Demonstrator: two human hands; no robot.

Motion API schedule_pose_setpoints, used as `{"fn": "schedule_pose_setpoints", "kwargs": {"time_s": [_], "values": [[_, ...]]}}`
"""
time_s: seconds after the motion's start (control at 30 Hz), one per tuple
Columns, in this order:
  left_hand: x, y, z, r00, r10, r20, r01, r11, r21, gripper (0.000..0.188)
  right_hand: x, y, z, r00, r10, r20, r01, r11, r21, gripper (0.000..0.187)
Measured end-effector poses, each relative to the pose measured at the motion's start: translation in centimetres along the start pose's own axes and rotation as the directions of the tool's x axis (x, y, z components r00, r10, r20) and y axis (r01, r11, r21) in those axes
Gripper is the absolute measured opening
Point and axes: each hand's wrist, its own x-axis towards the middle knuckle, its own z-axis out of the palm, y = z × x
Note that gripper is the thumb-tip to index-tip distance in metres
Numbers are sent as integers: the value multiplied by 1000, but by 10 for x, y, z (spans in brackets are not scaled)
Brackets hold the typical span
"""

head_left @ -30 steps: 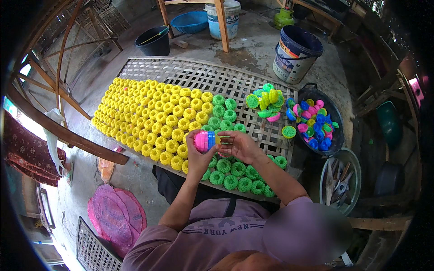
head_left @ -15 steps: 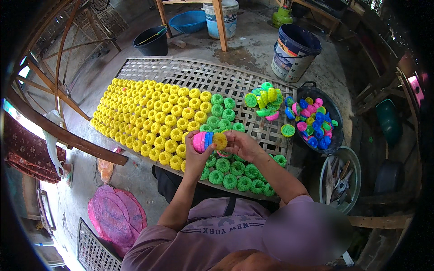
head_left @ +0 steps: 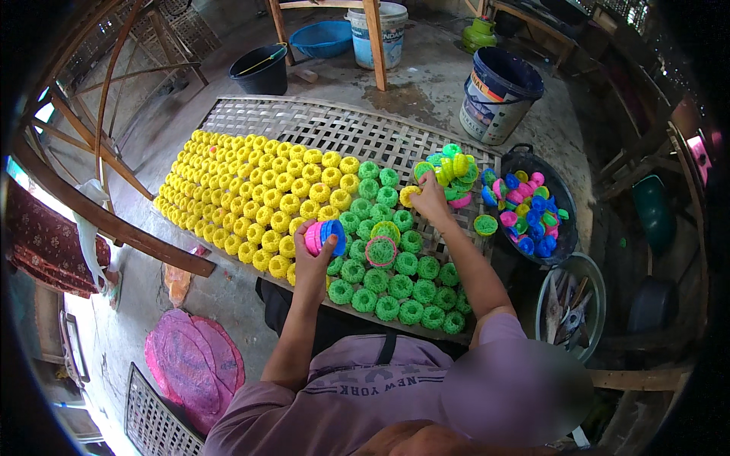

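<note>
My left hand (head_left: 306,266) is closed round a short stack of pink and blue plastic cups (head_left: 331,232), tilted over the woven bamboo rack. Reaching to the right, my right hand (head_left: 432,199) grips a yellow noodle-like nest (head_left: 410,197). Its fingers are at the edge of a heap of colourful cups (head_left: 459,169), some with green filling; whether they also touch a cup I cannot tell. Below, a pink-rimmed cup with green filling (head_left: 381,251) sits among green nests (head_left: 400,286). Rows of yellow nests (head_left: 266,199) cover the left of the rack.
A black basin (head_left: 563,225) of bright cups stands right of the rack (head_left: 251,111). Nearer is a clear tub (head_left: 601,304) with long objects. Paint buckets (head_left: 498,114), a black pail (head_left: 258,74) and a blue basin (head_left: 319,42) stand beyond. Pink sheets (head_left: 194,365) lie on the floor at left.
My right hand has moved away from the cup stack to the heap at the right, taking the yellow nest with it. My left hand has shifted slightly left with the stack.
</note>
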Motion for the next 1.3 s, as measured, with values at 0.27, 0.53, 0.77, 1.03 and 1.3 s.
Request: {"fn": "schedule_pose_setpoints", "kwargs": {"time_s": [0.27,0.53,0.77,1.03,1.3], "values": [[3,-9,-13,996,-81,-48,74,989,-129,58,-18,-26,-2,970,-217,111,239,937,-255,34],[16,-17,-12,996,-82,45,91,954,-286,48,-108,-101,-24,591,-639,493,785,597,-167,57],[-10,-8,-3,952,-247,182,299,882,-366,43,-99,-103,-49,857,-378,351,161,842,514,54],[-17,-12,15,920,-248,305,378,772,-511,49,-119,-125,-52,751,-382,538,-229,614,755,56],[-19,-10,6,919,-221,327,355,825,-439,45,-138,-142,-61,679,-666,310,520,734,438,56]]}}
